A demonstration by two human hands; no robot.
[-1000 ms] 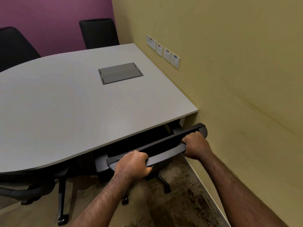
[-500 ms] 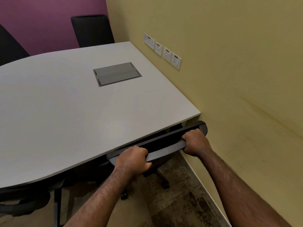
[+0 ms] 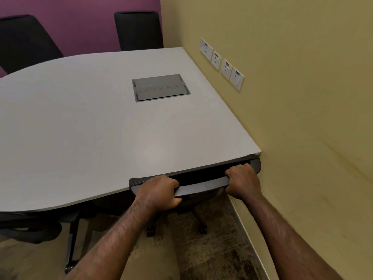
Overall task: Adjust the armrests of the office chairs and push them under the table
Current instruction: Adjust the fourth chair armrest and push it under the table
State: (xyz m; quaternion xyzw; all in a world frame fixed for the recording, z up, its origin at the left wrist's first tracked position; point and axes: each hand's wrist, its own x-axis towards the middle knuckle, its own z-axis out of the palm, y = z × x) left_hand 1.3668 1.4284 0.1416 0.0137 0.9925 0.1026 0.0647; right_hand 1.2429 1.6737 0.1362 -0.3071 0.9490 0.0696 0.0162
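At the near right corner of the bench point(image 3: 84, 126), hard against the yellow wall point(image 3: 292, 98), an office chair point(image 3: 201, 185) sits almost fully tucked; only the top rail of its backrest shows past the bench edge, and its castors point(image 3: 150, 231) rest on the carpet below. Left hand point(image 3: 159, 191) and right hand point(image 3: 242, 181) both wrap the backrest's top bar, each grip fully closed on it, fingers curled over the front and knuckles up; the wide, even spacing likely keeps the push square so the chair rolls straight (the wall just beside the right hand leaves little room to swing). Armrests are hidden under the bench, so their setting cannot be told; judging by how far under the chair sits, they clear the underside. This chair's push looks close to finished, as the backrest rail touches or nearly touches the bench edge. Second chair point(image 3: 30, 229) at lower left is also partly under the bench; two more backrests point(image 3: 139, 30) stand at the far side. Cable hatch point(image 3: 160, 87) is closed, flush in the bench top; sockets point(image 3: 222, 63) line the wall.
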